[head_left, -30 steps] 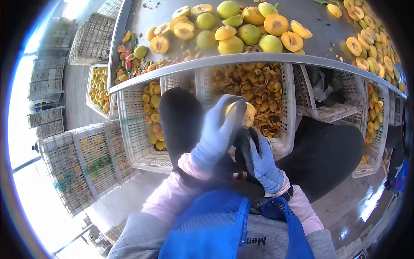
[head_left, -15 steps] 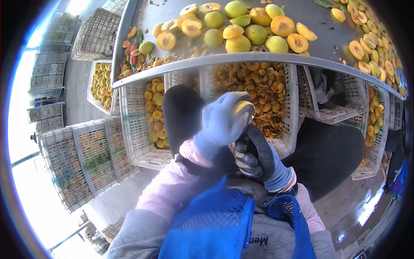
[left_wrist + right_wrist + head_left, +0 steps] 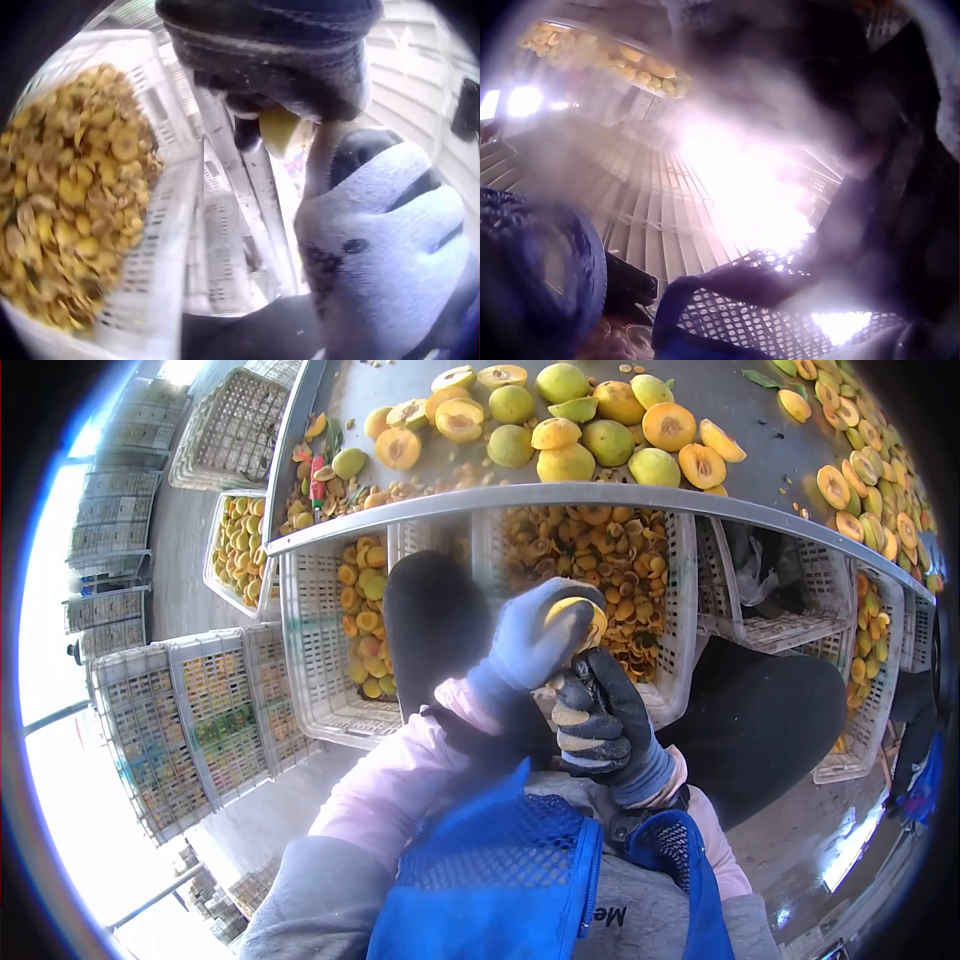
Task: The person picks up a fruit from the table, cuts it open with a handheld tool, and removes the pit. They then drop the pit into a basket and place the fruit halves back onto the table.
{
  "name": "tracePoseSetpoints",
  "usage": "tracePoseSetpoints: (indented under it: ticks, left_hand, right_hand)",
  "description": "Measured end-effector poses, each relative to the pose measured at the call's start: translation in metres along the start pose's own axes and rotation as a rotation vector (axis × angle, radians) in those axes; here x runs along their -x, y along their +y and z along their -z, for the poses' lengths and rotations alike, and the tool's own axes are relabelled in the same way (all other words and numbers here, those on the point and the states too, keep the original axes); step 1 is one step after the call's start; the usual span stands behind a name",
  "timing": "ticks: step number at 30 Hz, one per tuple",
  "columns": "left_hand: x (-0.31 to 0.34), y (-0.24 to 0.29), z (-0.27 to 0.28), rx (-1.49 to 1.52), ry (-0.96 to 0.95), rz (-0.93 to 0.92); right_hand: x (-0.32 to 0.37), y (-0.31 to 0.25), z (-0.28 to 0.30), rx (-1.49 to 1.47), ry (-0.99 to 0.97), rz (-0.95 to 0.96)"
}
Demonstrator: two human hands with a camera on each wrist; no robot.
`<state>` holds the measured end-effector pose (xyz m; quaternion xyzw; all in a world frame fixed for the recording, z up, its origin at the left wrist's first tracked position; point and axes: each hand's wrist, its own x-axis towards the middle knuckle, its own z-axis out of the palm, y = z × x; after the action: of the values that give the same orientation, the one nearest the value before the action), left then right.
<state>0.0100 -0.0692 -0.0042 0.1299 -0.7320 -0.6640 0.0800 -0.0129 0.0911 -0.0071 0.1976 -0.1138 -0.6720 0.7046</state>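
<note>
My gloved left hand (image 3: 535,640) holds a yellow peach piece (image 3: 568,610) with its fingers curled round it, above the scrap crate and between the knees. In the left wrist view, yellow flesh (image 3: 279,131) shows beneath the dark palm side of that glove. Just below it in the head view, my gloved right hand (image 3: 605,730) has its fingers curled into a grip, its top close against the peach. A small dark tool (image 3: 586,666) appears to poke up from this grip; most of it is hidden, and I cannot tell its kind. The right wrist view is blurred and glaring.
Halved and whole peaches (image 3: 610,442) lie on the metal table (image 3: 430,455), with a red-handled tool (image 3: 317,482) at its left. Below the edge stand a crate of peach scraps (image 3: 680,610) and a crate of peaches (image 3: 300,620). Stacked crates (image 3: 190,720) stand left.
The left hand has turned over the peach, covering more of it. The right hand has rolled so its curled dark fingers show instead of its blue back. Both hands moved slightly right in view.
</note>
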Motion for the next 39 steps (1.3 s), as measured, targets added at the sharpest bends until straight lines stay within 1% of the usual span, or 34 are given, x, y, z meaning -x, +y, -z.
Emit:
tracePoseSetpoints:
  ticks: [1, 2, 5, 6, 8, 9, 11, 12, 15, 16, 19, 21, 23, 24, 26, 27, 29, 30, 31, 33, 34, 36, 37, 38, 39]
  left_hand:
    - [0.002, -0.002, -0.003, 0.256, -0.016, 0.162]
    - [0.003, -0.002, -0.004, 0.329, -0.048, 0.107]
    - [0.009, 0.005, -0.009, 0.403, 0.011, 0.184]
    - [0.010, 0.005, -0.007, 0.325, 0.011, 0.148]
    - [0.010, 0.004, -0.002, 0.167, 0.013, 0.072]
    - [0.008, 0.002, 0.005, 0.005, -0.024, -0.008]
    - [0.001, -0.002, 0.022, -0.320, -0.102, -0.166]
    - [0.000, -0.001, 0.023, -0.336, -0.095, -0.192]
    - [0.011, 0.001, 0.012, 0.108, -0.052, 0.035]
    - [0.017, 0.001, 0.009, 0.294, -0.047, 0.220]
    - [0.022, -0.004, 0.004, 0.334, 0.000, 0.170]
    - [0.027, -0.009, 0.001, 0.204, 0.023, 0.046]
    - [0.022, -0.009, 0.008, 0.192, -0.019, 0.092]
    - [0.016, -0.008, 0.015, 0.024, -0.061, -0.004]
    - [0.006, -0.003, 0.031, -0.316, -0.153, -0.190]
    - [0.007, -0.001, 0.028, -0.176, -0.160, -0.123]
    - [0.010, 0.003, 0.019, 0.102, -0.170, 0.011]
    - [0.015, 0.003, 0.010, 0.306, -0.156, 0.084]
    - [0.017, -0.003, 0.003, 0.342, -0.150, 0.013]
    - [0.024, -0.003, -0.005, 0.314, -0.078, -0.005]
    - [0.025, -0.005, -0.008, 0.428, 0.003, 0.090]
    - [0.027, -0.012, -0.007, 0.646, 0.167, 0.280]
    - [0.028, -0.013, 0.003, 0.306, 0.195, 0.150]
    - [0.038, -0.028, 0.010, 0.264, 0.199, 0.007]
    - [0.048, -0.030, 0.018, 0.280, 0.239, -0.025]
  right_hand:
    - [0.000, 0.000, 0.000, 0.027, 0.007, 0.008]
    - [0.001, 0.000, 0.001, 0.054, 0.015, 0.017]
    - [0.003, 0.001, 0.000, 0.054, 0.030, -0.001]
    - [0.003, 0.002, -0.001, 0.040, 0.031, -0.015]
    - [0.002, 0.001, 0.000, 0.121, 0.110, -0.018]
    - [0.003, 0.002, 0.001, 0.160, 0.150, -0.016]
    - [0.000, 0.004, 0.001, 0.134, 0.132, -0.029]
    - [-0.002, 0.005, 0.001, 0.122, 0.121, -0.033]
    - [-0.004, 0.009, 0.001, -0.115, -0.042, -0.116]
    - [-0.005, 0.009, 0.002, -0.123, -0.075, -0.125]
    - [-0.006, 0.012, 0.014, -0.147, -0.151, -0.139]
    - [-0.007, 0.014, 0.017, -0.148, -0.181, -0.142]
    - [-0.004, 0.013, 0.013, -0.088, -0.081, -0.116]
    - [-0.003, 0.012, 0.010, -0.057, -0.031, -0.102]
    - [-0.002, 0.012, 0.003, 0.134, 0.107, -0.047]
    - [-0.001, 0.013, 0.001, 0.228, 0.174, -0.014]
    - [-0.003, 0.020, -0.001, 0.023, -0.002, -0.063]
    - [-0.005, 0.021, -0.002, -0.074, -0.094, -0.091]
    - [-0.005, 0.022, 0.000, -0.073, -0.122, -0.081]
    - [-0.004, 0.023, 0.011, -0.073, -0.168, -0.061]
    - [-0.005, 0.018, 0.017, 0.034, -0.165, -0.034]
    - [0.003, 0.008, 0.012, 0.068, -0.258, 0.048]
    - [0.005, 0.001, 0.008, 0.087, -0.314, 0.086]
    - [0.005, -0.006, 0.014, 0.074, -0.404, 0.110]
    - [0.010, -0.010, 0.017, 0.015, -0.299, 0.136]
